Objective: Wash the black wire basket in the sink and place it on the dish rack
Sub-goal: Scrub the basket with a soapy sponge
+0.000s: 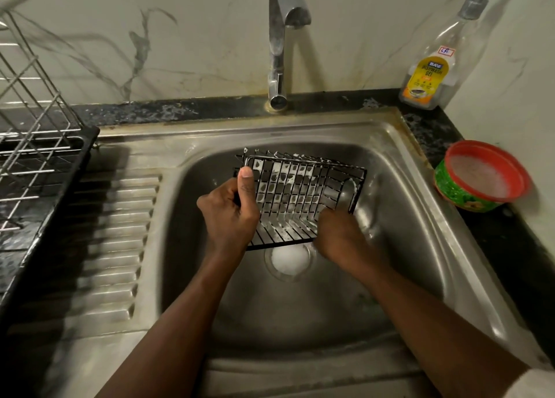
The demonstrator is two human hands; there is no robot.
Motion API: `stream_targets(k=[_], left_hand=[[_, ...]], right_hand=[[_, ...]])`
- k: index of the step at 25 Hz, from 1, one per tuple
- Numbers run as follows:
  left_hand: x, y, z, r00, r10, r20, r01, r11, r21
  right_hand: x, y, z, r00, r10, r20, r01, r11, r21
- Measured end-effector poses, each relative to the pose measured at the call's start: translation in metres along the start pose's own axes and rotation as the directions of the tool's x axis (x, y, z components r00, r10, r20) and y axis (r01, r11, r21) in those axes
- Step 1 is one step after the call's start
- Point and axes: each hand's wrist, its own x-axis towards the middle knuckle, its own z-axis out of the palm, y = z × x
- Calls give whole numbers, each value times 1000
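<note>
The left hand (231,211) grips the basket (300,193) at nine o'clock, rack (42,149) beyond; whether the right hand (342,238) grips I cannot tell.

The black wire basket (303,193) is held tilted above the bowl of the steel sink (420,217), its wires streaked with white suds. The left hand (231,214) grips its left end, thumb upright along the rim. The right hand (339,238), blurred, is at the basket's lower right corner; its fingers are hidden. Foam sits on the drain (289,261) just below. The tap (279,46) stands behind the sink. A wire dish rack (33,145) stands to the left. On the black desk (495,247) at right are a dishwash gel bottle (432,67) and a red-rimmed green bowl (480,178) of soapy water.
</note>
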Motion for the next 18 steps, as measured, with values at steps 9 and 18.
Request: stream_targets(k=[9,18], left_hand=[[-1,-4,2,1000,-10,-4,10,1000,14],[-1,-3,2,1000,-24,-14,25,999,25]], right_hand=[[-23,-24,2,958,-282,-46,285,940,187],[-16,0,0,996,7,-88,12,979,204]])
